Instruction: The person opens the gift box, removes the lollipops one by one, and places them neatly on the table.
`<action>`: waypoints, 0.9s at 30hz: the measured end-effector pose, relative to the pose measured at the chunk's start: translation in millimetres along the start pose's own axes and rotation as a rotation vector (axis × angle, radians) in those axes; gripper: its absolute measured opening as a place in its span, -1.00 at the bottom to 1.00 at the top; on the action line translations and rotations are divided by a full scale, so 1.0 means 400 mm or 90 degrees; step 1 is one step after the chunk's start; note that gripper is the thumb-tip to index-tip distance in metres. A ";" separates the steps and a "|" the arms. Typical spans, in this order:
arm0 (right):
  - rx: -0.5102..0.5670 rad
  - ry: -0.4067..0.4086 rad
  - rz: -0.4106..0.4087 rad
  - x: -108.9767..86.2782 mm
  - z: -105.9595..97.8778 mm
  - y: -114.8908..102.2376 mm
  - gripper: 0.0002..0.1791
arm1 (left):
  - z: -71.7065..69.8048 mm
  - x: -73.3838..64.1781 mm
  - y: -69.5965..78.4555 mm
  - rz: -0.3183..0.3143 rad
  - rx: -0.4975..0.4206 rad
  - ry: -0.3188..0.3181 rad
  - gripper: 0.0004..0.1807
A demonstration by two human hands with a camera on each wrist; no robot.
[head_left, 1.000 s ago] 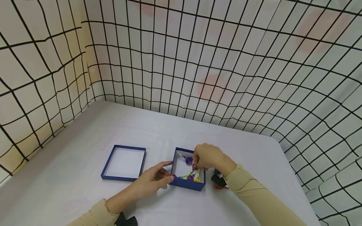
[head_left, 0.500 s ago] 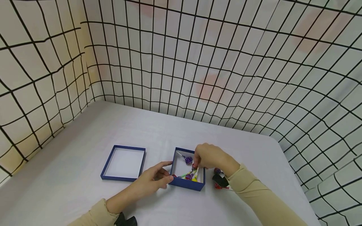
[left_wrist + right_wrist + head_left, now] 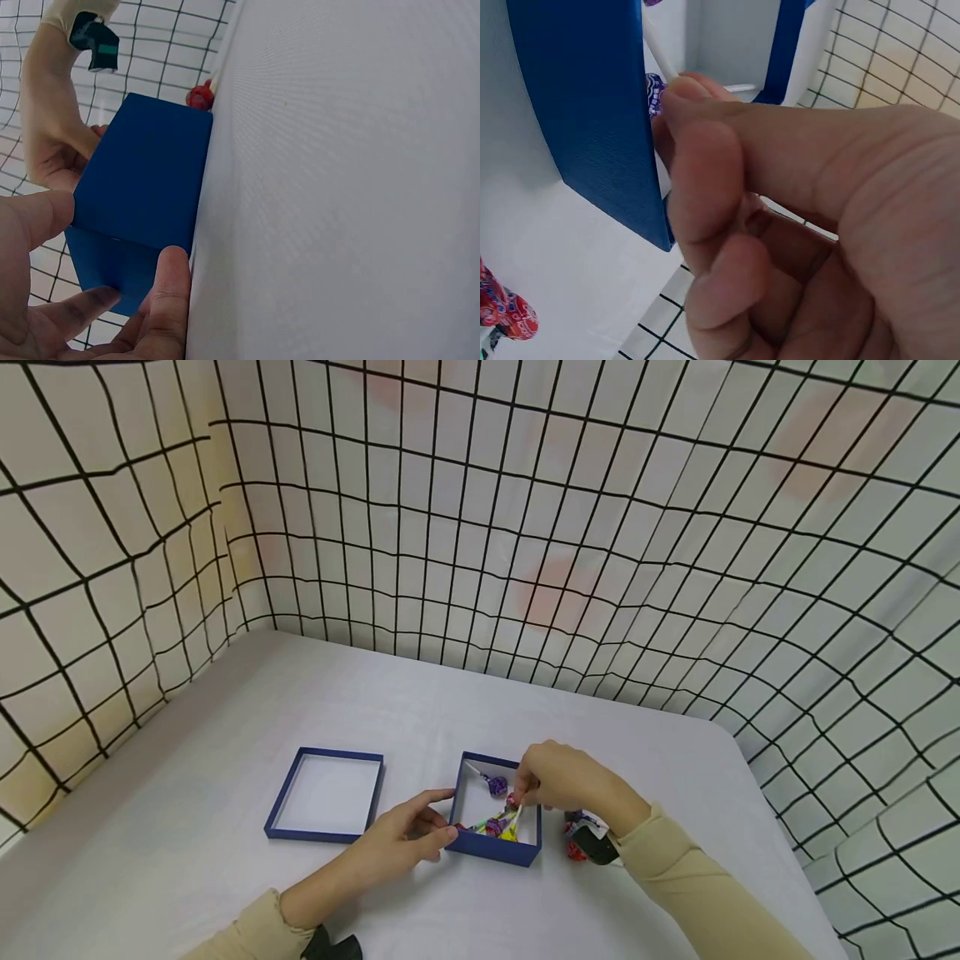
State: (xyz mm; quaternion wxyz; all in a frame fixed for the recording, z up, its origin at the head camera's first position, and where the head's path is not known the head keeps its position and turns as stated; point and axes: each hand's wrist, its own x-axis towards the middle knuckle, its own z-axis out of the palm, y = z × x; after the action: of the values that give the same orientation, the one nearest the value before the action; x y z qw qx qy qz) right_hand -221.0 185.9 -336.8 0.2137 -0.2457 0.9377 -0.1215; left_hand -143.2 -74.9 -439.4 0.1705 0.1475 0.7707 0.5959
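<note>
Head view: right hand (image 3: 564,779) pinches a thin white lollipop stick (image 3: 660,47)

Spread, the left hand (image 3: 393,843) touches a smooth, rectangular blue box (image 3: 491,850); inside, a yellow-wrapped lollipop (image 3: 509,834) has shifted slightly toward that hand. Left of it lies a shallow lid (image 3: 311,836); beyond both hands, a black-gridded white backdrop (image 3: 450,527).

One box (image 3: 495,848), one lid (image 3: 328,793), at least five lollipops (image 3: 497,787)

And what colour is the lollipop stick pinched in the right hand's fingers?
White; the stick shows best in the right wrist view.
</note>
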 end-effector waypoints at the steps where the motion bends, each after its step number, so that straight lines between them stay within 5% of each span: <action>1: 0.007 0.004 -0.007 -0.005 0.000 0.004 -0.82 | 0.000 0.000 -0.001 0.000 -0.001 0.000 -0.29; 18: 0.164 0.087 -0.016 -0.056 0.022 0.063 -0.94 | -0.001 0.001 -0.003 -0.002 0.003 0.001 -0.30; 27: 0.118 0.132 -0.013 -0.058 0.038 0.066 -0.95 | 0.003 0.000 -0.002 0.024 -0.013 -0.004 -0.32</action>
State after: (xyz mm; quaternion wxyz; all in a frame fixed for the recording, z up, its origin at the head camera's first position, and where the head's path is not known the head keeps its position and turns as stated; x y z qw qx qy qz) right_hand -206.4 218.6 -351.0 0.1359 -0.2205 0.9369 -0.2349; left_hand -142.5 -74.1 -440.5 0.1635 0.1623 0.7612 0.6062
